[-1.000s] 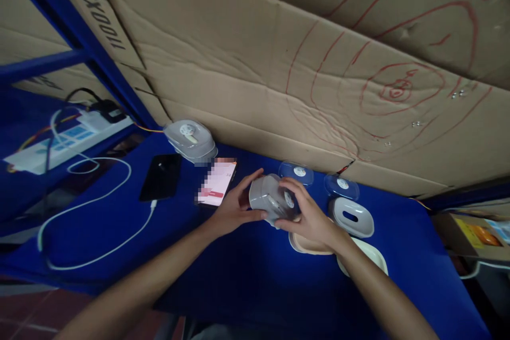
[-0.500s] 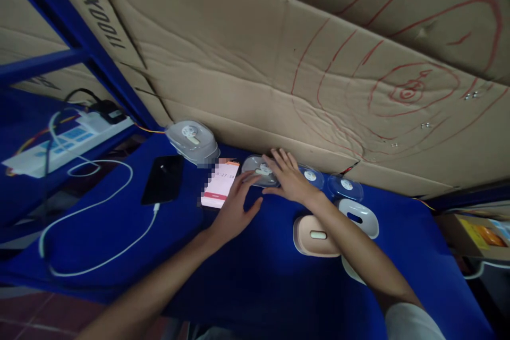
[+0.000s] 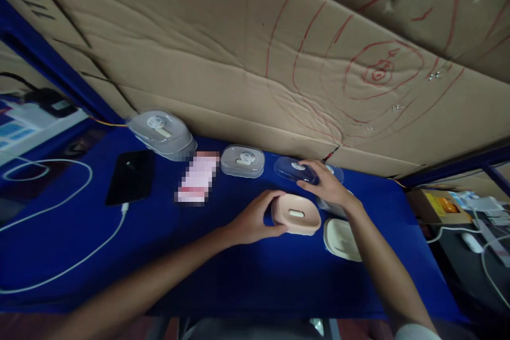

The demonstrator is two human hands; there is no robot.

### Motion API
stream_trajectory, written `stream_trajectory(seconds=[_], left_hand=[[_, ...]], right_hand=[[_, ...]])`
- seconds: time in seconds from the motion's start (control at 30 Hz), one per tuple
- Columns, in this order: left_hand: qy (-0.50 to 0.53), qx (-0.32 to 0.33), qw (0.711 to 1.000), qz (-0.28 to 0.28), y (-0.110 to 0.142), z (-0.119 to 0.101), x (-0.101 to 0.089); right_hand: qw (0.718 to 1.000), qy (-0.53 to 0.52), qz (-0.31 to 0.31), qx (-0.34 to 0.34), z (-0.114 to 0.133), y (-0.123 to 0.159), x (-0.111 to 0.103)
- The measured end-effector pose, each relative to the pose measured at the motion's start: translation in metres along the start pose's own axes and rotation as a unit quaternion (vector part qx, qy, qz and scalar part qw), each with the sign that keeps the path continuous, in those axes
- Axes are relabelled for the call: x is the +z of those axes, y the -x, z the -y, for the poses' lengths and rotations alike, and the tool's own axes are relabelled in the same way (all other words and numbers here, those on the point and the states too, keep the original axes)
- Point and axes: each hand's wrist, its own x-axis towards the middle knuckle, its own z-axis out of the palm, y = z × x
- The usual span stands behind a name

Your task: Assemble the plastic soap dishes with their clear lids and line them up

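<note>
My left hand (image 3: pixel 255 219) curls round the left end of a peach oval tray (image 3: pixel 297 213) that rests on the blue table (image 3: pixel 167 255). My right hand (image 3: pixel 327 185) reaches behind it and pinches a clear oval lid (image 3: pixel 292 169) near the cardboard wall. A closed grey box with a clear lid (image 3: pixel 242 161) sits to the left of that lid. A cream oval tray (image 3: pixel 341 239) lies to the right of the peach one. Another tray is partly hidden under my right wrist.
A stack of clear-lidded grey boxes (image 3: pixel 162 132) stands at the back left. Beside it lie a lit phone (image 3: pixel 197 185) and a dark phone (image 3: pixel 129 176) on a white cable (image 3: pixel 64 271). A cardboard wall (image 3: pixel 255 53) closes the back. A power strip (image 3: pixel 27 122) is far left.
Both hands left the closed grey box at the wall. My left hand moved right onto the peach tray, and my right hand moved right to the clear lid. The view shifted right.
</note>
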Motion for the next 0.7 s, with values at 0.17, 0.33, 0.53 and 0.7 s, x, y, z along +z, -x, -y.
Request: stream_trajectory(seconds=[0.17, 0.33, 0.53, 0.7], left_hand=[[0.303, -0.118, 0.939, -0.109, 0.009, 0.003, -0.018], [0.387, -0.146, 0.904, -0.111, 0.007, 0.003, -0.025], [0.364, -0.162, 0.915, -0.069, 0.01, 0.004, -0.037], [0.248, -0.092, 0.963, -0.048, 0.011, 0.013, -0.038]], right_hand=[[0.983, -0.179, 0.025, 0.005, 0.034, 0.043, 0.008], [0.987, -0.16, 0.008, 0.008, 0.05, 0.061, 0.037], [0.987, -0.16, -0.016, -0.003, 0.05, 0.067, 0.056], [0.995, -0.1, -0.02, -0.002, 0.053, 0.067, 0.06]])
